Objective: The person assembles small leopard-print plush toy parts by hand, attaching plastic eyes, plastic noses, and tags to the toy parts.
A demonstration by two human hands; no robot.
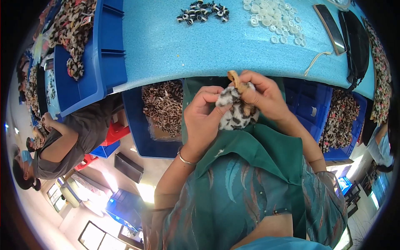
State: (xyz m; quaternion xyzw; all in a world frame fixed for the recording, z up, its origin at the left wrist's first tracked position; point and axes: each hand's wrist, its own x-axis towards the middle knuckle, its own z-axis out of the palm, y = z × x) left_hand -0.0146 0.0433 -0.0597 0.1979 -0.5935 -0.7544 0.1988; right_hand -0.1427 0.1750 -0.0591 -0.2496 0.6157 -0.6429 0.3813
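Note:
Both my hands hold a small leopard-print plush piece (236, 113) over my lap, just below the edge of the blue table (175, 50). My left hand (201, 118), with a thin bangle on the wrist, grips its left side, thumb and fingers pinched at the top. My right hand (264, 96) closes over the upper right side. Its fingertips pinch a tan loop (233, 76) that sticks up from the plush.
On the table lie a heap of small black-and-white parts (203, 12), several white round caps (273, 18), a phone (330, 28), a black bag (356, 46) and a white cord (315, 62). Blue crates (137, 125) of leopard fabric (164, 106) stand below. A seated person (62, 143) works at left.

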